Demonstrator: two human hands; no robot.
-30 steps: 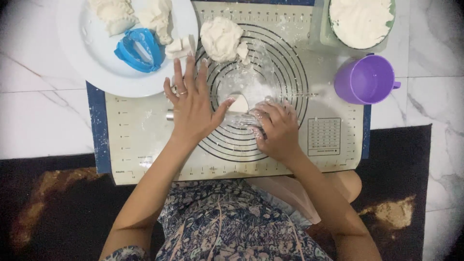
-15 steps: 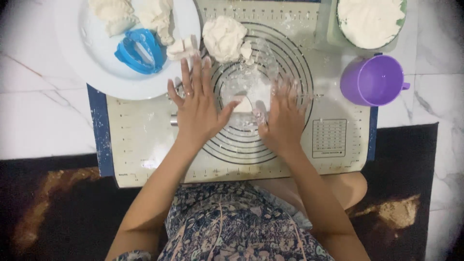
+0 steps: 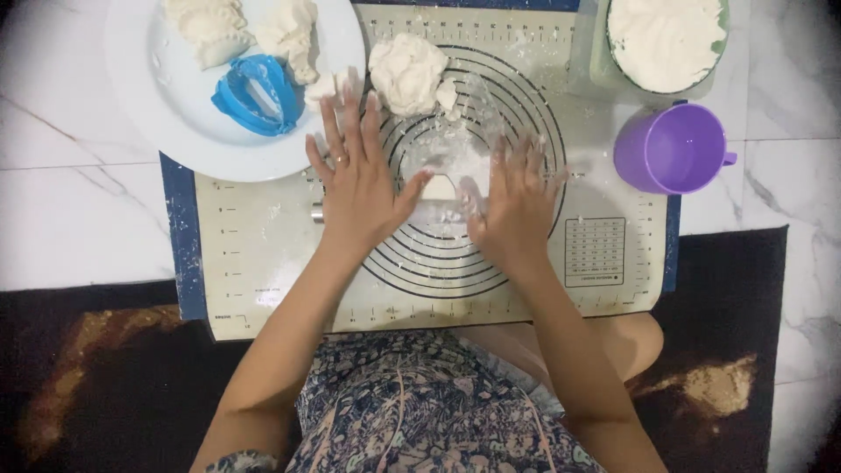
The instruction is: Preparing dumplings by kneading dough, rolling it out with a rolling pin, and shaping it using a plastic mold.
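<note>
left hand (image 3: 361, 188): flat, palm down, fingers spread & straight, gripping nothing; presses on a thin metal rolling pin (image 3: 317, 212) whose end pokes out just left of the palm; ring on one finger
right hand (image 3: 517, 206): also flat, palm down, fingers open & slightly blurred, floury; lies over the other part of the pin, which is hidden under it
dough piece (image 3: 447, 175): small pale flattened bit, between the two hands near the centre of the mat's rings, under the pin; exact edge hard to tell w/ flour around
mat (image 3: 263, 254): cream baking mat w/ dark concentric circles & ruler marks at edges, blue border, on white marble floor; flour dusted on it
dough lump (image 3: 407, 72): bigger rough ball at the top of the rings, just beyond left fingertips, small scrap beside it
plate (image 3: 158, 105): white, round, upper left, overlaps mat corner; holds two dough lumps (image 3: 210, 26) & a blue plastic mould (image 3: 254, 95)
cup (image 3: 673, 149): purple, handle to the right, at mat's right edge
flour bowl (image 3: 666, 39): greenish container full of white flour, top right, just above the cup
person: sits at the near edge of the mat, patterned dress, knee showing by the right forearm, dark rug under
</note>
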